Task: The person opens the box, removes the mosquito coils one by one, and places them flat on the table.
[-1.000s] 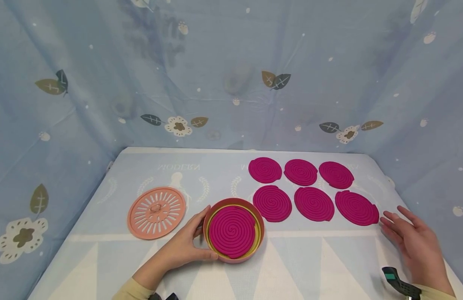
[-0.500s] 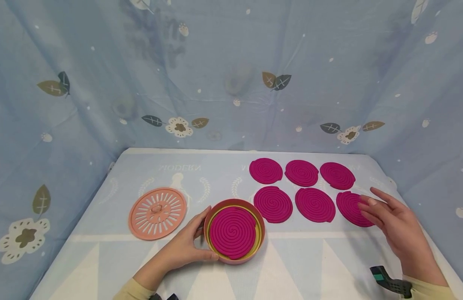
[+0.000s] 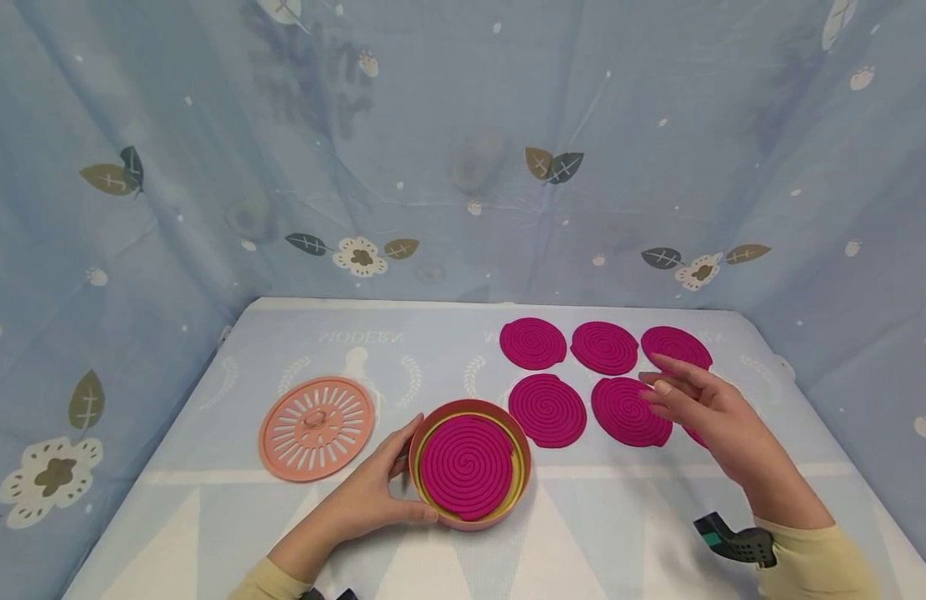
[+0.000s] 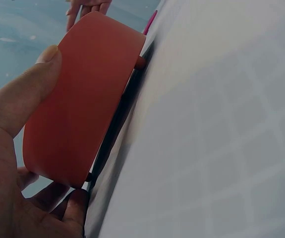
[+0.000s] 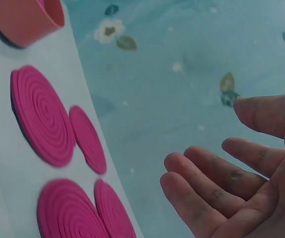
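Right hand (image 3: 713, 406), fingers relaxed and holding nothing, hovers above the near-row middle coil (image 3: 629, 411), right of the round tin (image 3: 469, 463) that the left hand (image 3: 372, 492) grips at near centre.

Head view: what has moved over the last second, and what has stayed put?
The right hand lifted off the table's right edge and swung left, open and holding nothing, over the pink coils. The left hand keeps gripping the round pink holder; the slotted lid and coils have not shifted.
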Motion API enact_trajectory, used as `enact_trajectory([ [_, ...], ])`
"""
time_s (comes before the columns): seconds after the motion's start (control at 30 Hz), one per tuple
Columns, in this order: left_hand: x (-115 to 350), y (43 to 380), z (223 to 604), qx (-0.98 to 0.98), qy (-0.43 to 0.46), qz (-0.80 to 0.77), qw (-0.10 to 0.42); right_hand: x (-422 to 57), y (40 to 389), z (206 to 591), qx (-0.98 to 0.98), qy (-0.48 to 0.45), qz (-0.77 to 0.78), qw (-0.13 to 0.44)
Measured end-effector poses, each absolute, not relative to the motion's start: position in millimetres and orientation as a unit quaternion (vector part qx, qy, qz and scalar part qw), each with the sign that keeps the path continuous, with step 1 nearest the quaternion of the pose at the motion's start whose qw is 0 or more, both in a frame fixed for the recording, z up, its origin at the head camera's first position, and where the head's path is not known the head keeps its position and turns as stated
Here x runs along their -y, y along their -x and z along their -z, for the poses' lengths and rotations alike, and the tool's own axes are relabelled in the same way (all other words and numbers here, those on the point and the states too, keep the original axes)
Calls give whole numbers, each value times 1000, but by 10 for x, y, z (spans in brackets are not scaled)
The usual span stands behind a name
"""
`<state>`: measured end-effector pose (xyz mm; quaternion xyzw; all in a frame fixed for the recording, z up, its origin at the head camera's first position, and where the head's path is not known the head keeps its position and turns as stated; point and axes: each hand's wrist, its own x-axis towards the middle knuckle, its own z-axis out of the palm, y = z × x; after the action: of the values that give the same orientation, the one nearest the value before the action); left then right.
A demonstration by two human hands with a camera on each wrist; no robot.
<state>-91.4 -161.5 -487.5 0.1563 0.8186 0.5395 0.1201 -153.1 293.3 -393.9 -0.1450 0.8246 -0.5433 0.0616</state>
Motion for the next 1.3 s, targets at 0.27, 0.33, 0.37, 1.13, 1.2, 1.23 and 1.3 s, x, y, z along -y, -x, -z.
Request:
enact_trajectory([
  [0.27, 1609, 909, 4861, -815, -154, -544, 126, -2512, 1604, 3934, -816, 161, 544, 114],
  [0.33, 1608, 910, 4862, -814, -156, -545, 126, -2413, 1619, 3942, -809, 168, 549, 123],
  [0.37, 1607, 911, 4863, -814, -157, -545, 126, -2363, 1623, 3945, -809, 169, 548, 127],
  [1.13, 1598, 891, 4837, -820, -140, -541, 125, -1455, 1604, 4097, -797, 246, 496, 241],
  [1.2, 1599, 892, 4842, -819, -140, -542, 125, -1386, 1603, 4119, -803, 264, 478, 240],
  [1.23, 1599, 892, 4844, -819, -140, -542, 125, -1354, 1601, 4130, -804, 271, 472, 239],
  [1.3, 1598, 892, 4848, -820, -140, -541, 124, -1293, 1595, 4150, -805, 282, 463, 242],
])
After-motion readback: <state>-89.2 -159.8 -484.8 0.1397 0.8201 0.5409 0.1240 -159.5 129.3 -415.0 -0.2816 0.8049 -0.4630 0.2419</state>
